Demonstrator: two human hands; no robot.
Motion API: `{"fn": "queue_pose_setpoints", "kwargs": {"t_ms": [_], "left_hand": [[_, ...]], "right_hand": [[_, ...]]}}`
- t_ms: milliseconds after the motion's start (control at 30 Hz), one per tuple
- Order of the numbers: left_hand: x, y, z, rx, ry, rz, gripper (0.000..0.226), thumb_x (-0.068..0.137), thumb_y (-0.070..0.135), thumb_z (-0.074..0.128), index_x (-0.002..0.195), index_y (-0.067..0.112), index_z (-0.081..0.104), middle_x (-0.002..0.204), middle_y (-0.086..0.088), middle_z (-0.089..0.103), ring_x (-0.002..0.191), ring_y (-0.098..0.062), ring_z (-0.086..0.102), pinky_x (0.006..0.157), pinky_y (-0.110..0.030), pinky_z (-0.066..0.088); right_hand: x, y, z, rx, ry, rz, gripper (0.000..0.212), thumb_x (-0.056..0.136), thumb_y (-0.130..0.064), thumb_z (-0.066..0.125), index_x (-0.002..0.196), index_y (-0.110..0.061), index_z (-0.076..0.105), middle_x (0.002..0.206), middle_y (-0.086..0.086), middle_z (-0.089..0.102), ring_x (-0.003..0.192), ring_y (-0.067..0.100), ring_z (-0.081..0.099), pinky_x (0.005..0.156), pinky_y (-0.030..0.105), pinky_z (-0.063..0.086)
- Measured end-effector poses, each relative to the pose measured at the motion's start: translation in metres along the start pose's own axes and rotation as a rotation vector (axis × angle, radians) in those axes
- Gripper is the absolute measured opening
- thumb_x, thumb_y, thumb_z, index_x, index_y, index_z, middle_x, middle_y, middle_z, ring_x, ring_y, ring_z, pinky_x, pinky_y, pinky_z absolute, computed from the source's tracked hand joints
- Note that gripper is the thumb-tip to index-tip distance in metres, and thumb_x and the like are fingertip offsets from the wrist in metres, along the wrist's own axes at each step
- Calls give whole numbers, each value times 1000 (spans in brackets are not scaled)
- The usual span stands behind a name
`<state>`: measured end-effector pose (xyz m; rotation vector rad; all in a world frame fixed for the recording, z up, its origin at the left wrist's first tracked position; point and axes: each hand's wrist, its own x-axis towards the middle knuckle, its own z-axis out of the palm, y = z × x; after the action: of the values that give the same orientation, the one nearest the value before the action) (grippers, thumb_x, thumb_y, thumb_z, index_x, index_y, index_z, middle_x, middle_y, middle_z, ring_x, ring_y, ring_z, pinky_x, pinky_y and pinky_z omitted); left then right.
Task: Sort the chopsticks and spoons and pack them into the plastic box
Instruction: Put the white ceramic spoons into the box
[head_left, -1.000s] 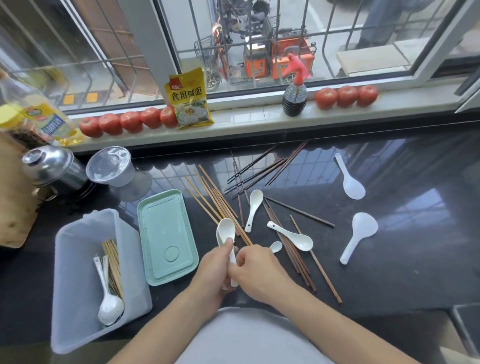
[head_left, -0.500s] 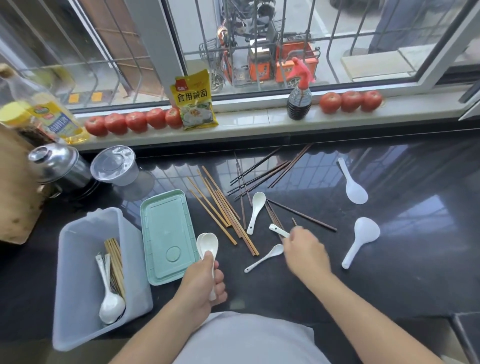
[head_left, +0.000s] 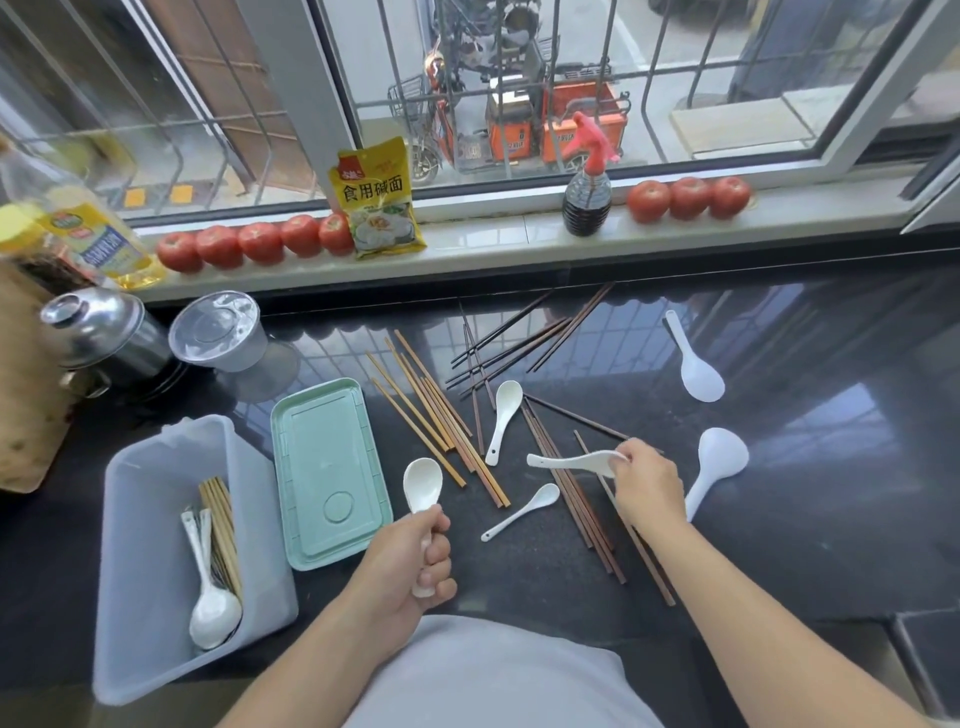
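Chopsticks (head_left: 441, 415) on glossy black counter (head_left: 779, 519)

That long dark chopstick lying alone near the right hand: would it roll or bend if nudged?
The dark chopstick looks thin and straight, so probably stiff. On the glossy black counter it would likely slide or roll easily. Being so slender, it is probably light.

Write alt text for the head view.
Each hand grips a white spoon: the left hand upright, the right hand lifting one off scattered chopsticks. A plastic box, part filled, sits at left.
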<state>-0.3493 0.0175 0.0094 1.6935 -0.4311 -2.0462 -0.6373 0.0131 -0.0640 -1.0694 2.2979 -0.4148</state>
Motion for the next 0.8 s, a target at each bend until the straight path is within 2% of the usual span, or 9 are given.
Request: {"fn": "queue_pose_setpoints", "kwargs": {"t_ms": [67, 133, 233, 300, 400, 500, 600, 700, 800], "left_hand": [[-1, 6, -2, -14, -30, -32, 25, 102, 34, 51, 96, 11, 51, 59, -2, 35, 44, -13, 23, 43, -23, 23], [-1, 12, -3, 12, -92, -61, 33, 101, 43, 49, 95, 10, 51, 62, -3, 34, 46, -15, 24, 45, -24, 24], [-6, 18, 0, 96, -256, -83, 53, 98, 67, 50, 92, 14, 53, 68, -3, 31, 55, -17, 24, 50, -27, 32], [-8, 17, 5, 185, -339, -59, 58, 91, 75, 55, 86, 17, 54, 71, -2, 29, 60, -17, 23, 53, -27, 31], [-10, 16, 8, 215, -330, -42, 42, 94, 56, 64, 87, 18, 50, 71, -2, 28, 61, -18, 23, 54, -27, 29], [-7, 14, -2, 222, -249, -45, 33, 103, 43, 57, 86, 19, 44, 74, -4, 22, 61, -19, 20, 53, -27, 27], [-4, 10, -13, 256, -159, -48, 32, 107, 40, 49, 85, 19, 39, 69, -2, 24, 55, -18, 20, 48, -27, 29], [-4, 9, -24, 237, -60, -46, 32, 107, 40, 49, 86, 18, 38, 63, -1, 32, 50, -16, 22, 47, -26, 28], [-7, 10, -34, 225, 9, -45, 33, 108, 40, 47, 85, 19, 38, 58, 0, 32, 47, -15, 21, 44, -25, 27]], "right_hand": [[-9, -18, -27, 250, 19, -132, 21, 100, -19, 55, 86, -31, 66, 71, -3, 68, 74, 15, 64, 64, 27, 47], [-27, -50, -50, 380, -114, -342, 23, 97, -9, 60, 89, -26, 74, 66, -14, 66, 61, 1, 58, 59, 14, 43], [-53, -104, -52, 251, -388, -647, 19, 94, -6, 65, 94, -18, 78, 81, -11, 66, 65, 2, 58, 62, 17, 46], [-60, -127, -35, 91, -445, -753, 14, 96, -15, 63, 97, -18, 76, 86, -3, 65, 72, 8, 61, 66, 27, 52], [-62, -144, -16, 5, -435, -694, 8, 97, -24, 58, 98, -20, 65, 88, -3, 64, 80, 16, 61, 72, 38, 55], [-64, -148, 1, -70, -419, -702, 8, 96, -26, 58, 98, -18, 59, 92, -2, 61, 83, 19, 59, 72, 36, 52], [-58, -145, 18, -45, -426, -772, 16, 95, -36, 63, 98, -22, 57, 92, -9, 55, 79, 11, 54, 74, 32, 50], [-13, -141, 38, 84, -354, -556, 17, 95, -40, 62, 106, -27, 58, 96, -9, 62, 86, 12, 60, 78, 34, 53], [51, -130, 53, -127, -133, -360, 22, 103, -25, 50, 123, -16, 55, 120, 7, 55, 100, 33, 61, 85, 42, 49]]}}
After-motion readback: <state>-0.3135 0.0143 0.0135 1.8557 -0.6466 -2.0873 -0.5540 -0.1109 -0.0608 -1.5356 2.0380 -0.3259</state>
